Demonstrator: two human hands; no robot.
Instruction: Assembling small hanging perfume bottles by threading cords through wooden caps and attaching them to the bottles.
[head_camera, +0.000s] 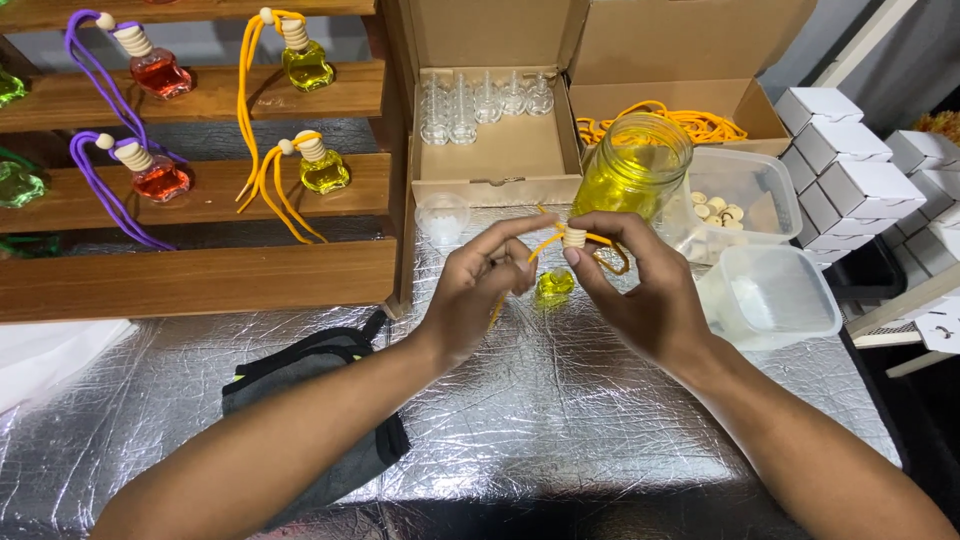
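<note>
My right hand (640, 290) pinches a small wooden cap (574, 238) threaded on an orange cord (545, 247). My left hand (480, 285) holds the same cord just left of the cap, fingers closed on it. A small yellow-filled glass bottle (553, 287) stands on the foil-covered table (560, 400) directly below the cap, between both hands. Behind the hands stands a glass jar of yellow liquid (632, 165).
Wooden shelves (200, 270) at left carry finished red, yellow and green bottles with cords. An open cardboard box (490, 140) holds empty glass bottles; another holds orange cords (700, 125). Plastic tubs (770, 295), white boxes (850, 180) and a dark bag (320, 370) lie around.
</note>
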